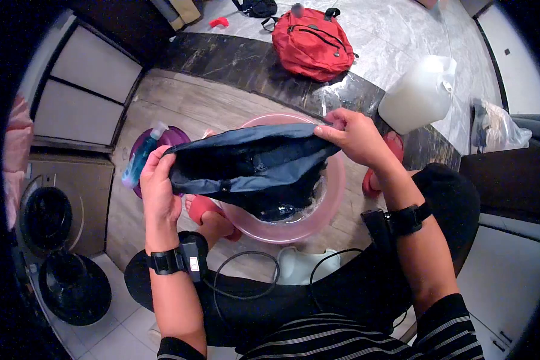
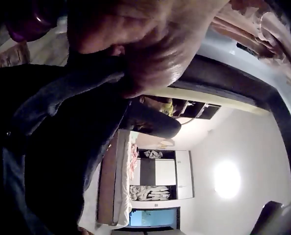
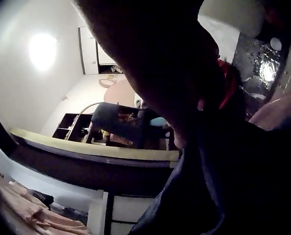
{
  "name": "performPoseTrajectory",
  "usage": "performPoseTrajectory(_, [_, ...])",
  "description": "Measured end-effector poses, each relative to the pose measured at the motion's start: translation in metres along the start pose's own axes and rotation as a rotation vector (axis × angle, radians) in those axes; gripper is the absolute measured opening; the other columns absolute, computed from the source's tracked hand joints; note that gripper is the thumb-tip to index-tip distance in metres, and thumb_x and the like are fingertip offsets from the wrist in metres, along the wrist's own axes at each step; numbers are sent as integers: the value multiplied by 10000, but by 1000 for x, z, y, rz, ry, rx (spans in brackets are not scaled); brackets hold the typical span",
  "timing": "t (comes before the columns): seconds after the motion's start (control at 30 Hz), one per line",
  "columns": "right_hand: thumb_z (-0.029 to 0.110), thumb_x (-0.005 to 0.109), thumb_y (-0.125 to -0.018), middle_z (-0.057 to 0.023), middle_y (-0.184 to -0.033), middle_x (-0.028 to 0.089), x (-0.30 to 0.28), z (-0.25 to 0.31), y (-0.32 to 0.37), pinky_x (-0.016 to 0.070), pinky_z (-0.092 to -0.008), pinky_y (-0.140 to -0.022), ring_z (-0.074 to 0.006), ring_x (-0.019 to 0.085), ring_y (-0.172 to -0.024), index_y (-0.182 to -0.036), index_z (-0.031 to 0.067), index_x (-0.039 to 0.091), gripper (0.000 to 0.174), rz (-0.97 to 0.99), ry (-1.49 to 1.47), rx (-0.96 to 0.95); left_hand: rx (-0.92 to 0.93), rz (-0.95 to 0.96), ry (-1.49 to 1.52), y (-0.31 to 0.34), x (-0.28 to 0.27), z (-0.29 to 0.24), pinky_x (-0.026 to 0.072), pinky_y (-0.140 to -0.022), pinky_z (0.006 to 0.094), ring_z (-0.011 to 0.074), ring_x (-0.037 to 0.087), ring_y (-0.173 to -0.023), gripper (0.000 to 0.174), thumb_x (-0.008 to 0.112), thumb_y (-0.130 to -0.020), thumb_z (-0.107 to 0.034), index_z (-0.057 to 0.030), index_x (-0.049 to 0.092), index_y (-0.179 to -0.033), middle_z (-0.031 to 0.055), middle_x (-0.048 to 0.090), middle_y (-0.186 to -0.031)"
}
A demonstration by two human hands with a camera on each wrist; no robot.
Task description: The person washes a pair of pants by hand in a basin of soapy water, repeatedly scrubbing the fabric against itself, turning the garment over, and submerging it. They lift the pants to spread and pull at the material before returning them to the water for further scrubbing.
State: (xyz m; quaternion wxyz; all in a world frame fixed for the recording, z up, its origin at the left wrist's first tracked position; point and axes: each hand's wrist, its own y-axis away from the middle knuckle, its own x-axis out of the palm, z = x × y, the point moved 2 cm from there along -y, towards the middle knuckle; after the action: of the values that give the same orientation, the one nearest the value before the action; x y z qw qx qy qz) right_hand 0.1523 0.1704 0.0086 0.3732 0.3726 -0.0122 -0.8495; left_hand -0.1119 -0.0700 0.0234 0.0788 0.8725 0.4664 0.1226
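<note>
Both hands hold up a dark navy cloth item [image 1: 246, 183] by opposite ends of its wide, gaping top edge. A small round stud shows on the near edge; its exact kind I cannot tell. My left hand [image 1: 158, 186] pinches the left end between thumb and fingers. At the other end, my right hand [image 1: 357, 138] grips the edge with the thumb on top. The cloth hangs over a pink basin [image 1: 336, 198] with sudsy water, its lower part looking wet. In the left wrist view, the cloth [image 2: 47, 103] drops from beneath the palm.
Left of the basin, a bottle of blue liquid [image 1: 139, 159] lies over a purple tub [image 1: 173, 137]. A red backpack [image 1: 313, 47] and a white jug [image 1: 419, 93] stand beyond. Feet in red slippers [image 1: 205, 208] flank the basin; black cables [image 1: 246, 254] cross the lap.
</note>
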Motion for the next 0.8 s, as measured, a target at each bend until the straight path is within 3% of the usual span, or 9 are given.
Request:
performPoseTrajectory(0.03, [351,744,-772,-180,-1024,671,-1,1,1,504,-361,-838,-282,658,-932,-1058,30,658,438,44,4,79,-4,-3,-24,0,1,1,485,-712,226,107,595,-772,98,580,-891,-63,-28,611,-977,25,636,-874])
performPoseTrajectory(0.13, [336,715,-804,-163,-1022,677,6,-6,1,516,-353,-802,-269,666,-892,-1054,10,651,415,19,-90,27,-26,-11,-200,-2,3,11,463,-703,216,85,571,-772,95,581,-889,-69,-26,621,-964,8,626,-870])
performPoseTrajectory(0.27, [217,681,-842,2,-867,628,9,-11,-3,413,-220,-575,-84,562,-706,-1107,54,615,318,8,-520,98,229,97,-902,8,17,15,460,-737,281,143,565,-778,207,626,-837,-128,-19,578,-1006,60,618,-850])
performPoseTrajectory(0.33, [164,668,-845,26,-845,613,6,-13,-6,369,-191,-542,-50,536,-686,-1099,72,609,277,4,-767,189,164,144,-1128,15,23,18,474,-803,423,395,617,-936,352,629,-806,-136,-47,490,-1118,219,628,-985])
performPoseTrajectory(0.4, [87,636,-856,23,-832,592,3,-16,-8,390,-208,-549,-49,516,-645,-1093,78,593,241,-46,-874,247,152,221,-1132,19,26,29,462,-827,462,445,585,-993,393,635,-794,-121,-59,462,-1142,245,617,-1040])
performPoseTrajectory(0.53, [54,617,-848,-5,-876,591,6,-20,-10,436,-259,-546,-111,553,-659,-1155,77,571,311,-115,-1061,332,127,341,-1194,16,19,51,460,-841,460,427,587,-1012,411,667,-780,-114,-76,472,-1139,225,622,-1053])
performPoseTrajectory(0.67, [47,616,-844,-21,-894,592,7,-15,-6,468,-308,-552,-154,596,-708,-1187,90,549,352,-19,-1157,302,108,239,-1300,15,23,51,463,-832,445,407,590,-991,424,678,-772,-102,-78,482,-1147,201,617,-1027])
performPoseTrajectory(0.77, [54,625,-843,-28,-886,604,12,-13,-6,489,-320,-549,-162,608,-722,-1179,97,552,347,35,-1246,296,618,127,-1423,29,38,41,472,-813,439,391,597,-925,447,704,-756,-123,-70,492,-1147,177,606,-961])
performPoseTrajectory(0.8, [51,623,-842,-28,-881,608,15,-11,-5,494,-318,-544,-161,608,-721,-1178,101,553,346,50,-1264,302,565,235,-1354,31,44,45,470,-817,434,382,591,-931,453,714,-751,-135,-64,495,-1141,174,596,-970])
